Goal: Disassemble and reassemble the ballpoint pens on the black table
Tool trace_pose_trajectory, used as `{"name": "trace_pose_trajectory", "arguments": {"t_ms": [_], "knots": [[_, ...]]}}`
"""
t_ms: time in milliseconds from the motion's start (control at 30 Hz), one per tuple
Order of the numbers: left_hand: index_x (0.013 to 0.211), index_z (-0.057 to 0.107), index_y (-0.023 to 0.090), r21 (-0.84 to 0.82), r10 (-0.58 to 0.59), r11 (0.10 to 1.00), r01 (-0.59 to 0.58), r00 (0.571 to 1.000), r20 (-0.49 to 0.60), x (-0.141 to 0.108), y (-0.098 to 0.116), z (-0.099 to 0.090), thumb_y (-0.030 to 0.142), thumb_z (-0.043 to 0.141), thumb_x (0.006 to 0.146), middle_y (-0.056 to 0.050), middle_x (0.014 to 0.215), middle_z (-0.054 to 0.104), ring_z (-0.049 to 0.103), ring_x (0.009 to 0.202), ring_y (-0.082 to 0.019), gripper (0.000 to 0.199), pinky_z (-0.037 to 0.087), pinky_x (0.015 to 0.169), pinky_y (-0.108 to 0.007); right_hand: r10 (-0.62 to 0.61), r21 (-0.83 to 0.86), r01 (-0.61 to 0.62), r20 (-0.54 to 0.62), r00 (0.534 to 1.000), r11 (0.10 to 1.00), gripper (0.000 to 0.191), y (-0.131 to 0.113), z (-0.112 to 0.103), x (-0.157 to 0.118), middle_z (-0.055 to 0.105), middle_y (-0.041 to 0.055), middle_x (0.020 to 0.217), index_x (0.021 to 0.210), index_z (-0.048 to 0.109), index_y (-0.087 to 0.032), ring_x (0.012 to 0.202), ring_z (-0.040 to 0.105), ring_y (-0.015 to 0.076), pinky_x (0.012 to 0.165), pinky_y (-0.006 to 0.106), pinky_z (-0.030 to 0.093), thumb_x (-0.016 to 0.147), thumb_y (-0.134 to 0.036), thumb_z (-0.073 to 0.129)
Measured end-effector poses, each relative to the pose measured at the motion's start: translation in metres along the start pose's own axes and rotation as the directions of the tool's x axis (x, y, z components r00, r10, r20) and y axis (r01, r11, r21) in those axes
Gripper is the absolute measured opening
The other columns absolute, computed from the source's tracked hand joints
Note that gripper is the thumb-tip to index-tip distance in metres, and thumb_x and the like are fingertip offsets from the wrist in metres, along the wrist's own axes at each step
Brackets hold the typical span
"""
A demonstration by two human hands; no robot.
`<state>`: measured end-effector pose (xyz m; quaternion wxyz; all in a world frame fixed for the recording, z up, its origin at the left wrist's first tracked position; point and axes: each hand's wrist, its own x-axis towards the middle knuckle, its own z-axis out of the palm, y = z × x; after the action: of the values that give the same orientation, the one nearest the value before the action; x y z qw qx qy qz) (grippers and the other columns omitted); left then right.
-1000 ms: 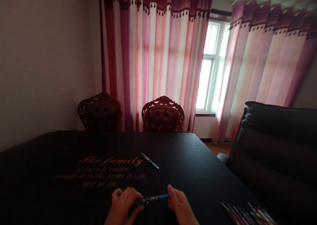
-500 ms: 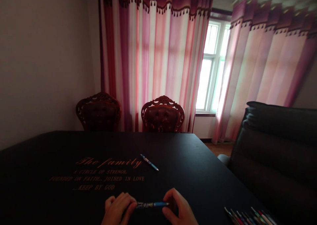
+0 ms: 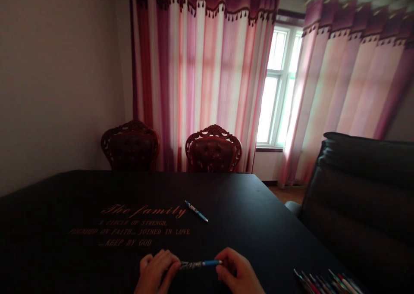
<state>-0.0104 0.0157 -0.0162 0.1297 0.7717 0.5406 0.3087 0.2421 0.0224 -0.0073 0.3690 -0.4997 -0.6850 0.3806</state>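
Observation:
A pen [image 3: 198, 264] with a patterned barrel and a blue front part lies level between my two hands, low in the view. My left hand [image 3: 158, 270] is closed on its patterned end. At the blue, tipped end, the thumb and forefinger of my right hand [image 3: 237, 270] pinch together around the tip. Farther off, a second blue pen [image 3: 196, 211] with a similar pattern rests at a slant on the black table [image 3: 233, 199], beside the printed lettering.
Several pens [image 3: 326, 282] lie bunched at the lower right. A black leather chair [image 3: 362, 199] stands along the right edge. Two carved chairs, one on the left [image 3: 131, 149] and one in the middle [image 3: 213, 151], face the table's far side before striped curtains [image 3: 207, 78].
My right thumb and forefinger have closed in on the pen's tip, where a gap showed between them before. My left hand keeps its hold. The view has shifted slightly.

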Motion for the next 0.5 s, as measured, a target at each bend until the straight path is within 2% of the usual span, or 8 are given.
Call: {"name": "trace_pose_trajectory", "arguments": {"t_ms": [267,500], "knots": [[0.084,0.063,0.028,-0.017,0.005,1.000,-0.005,1.000,0.002,-0.003,0.008,-0.004,0.047,0.045,0.094,0.003,0.083,0.069,0.062,0.081,-0.018,0.028,0.034,0.084,-0.035,0.023,0.148,-0.021,-0.012,1.000,0.989,0.030,0.001,0.001,-0.002,0.065,0.0014,0.068,0.089,0.066,-0.017,0.068,0.059,0.0177,0.066,0.026,0.042,0.081,-0.044,0.059],[0.081,0.063,0.027,-0.011,-0.001,1.000,0.001,0.999,0.032,-0.003,0.011,-0.002,0.045,0.047,0.094,0.004,0.080,0.067,0.062,0.079,-0.017,0.028,0.035,0.084,-0.035,0.001,0.121,0.010,-0.097,0.995,0.993,0.020,0.011,-0.005,-0.002,0.064,0.0014,0.077,0.088,0.069,-0.018,0.074,0.056,0.0181,0.068,0.027,0.042,0.077,-0.034,0.066]]}}
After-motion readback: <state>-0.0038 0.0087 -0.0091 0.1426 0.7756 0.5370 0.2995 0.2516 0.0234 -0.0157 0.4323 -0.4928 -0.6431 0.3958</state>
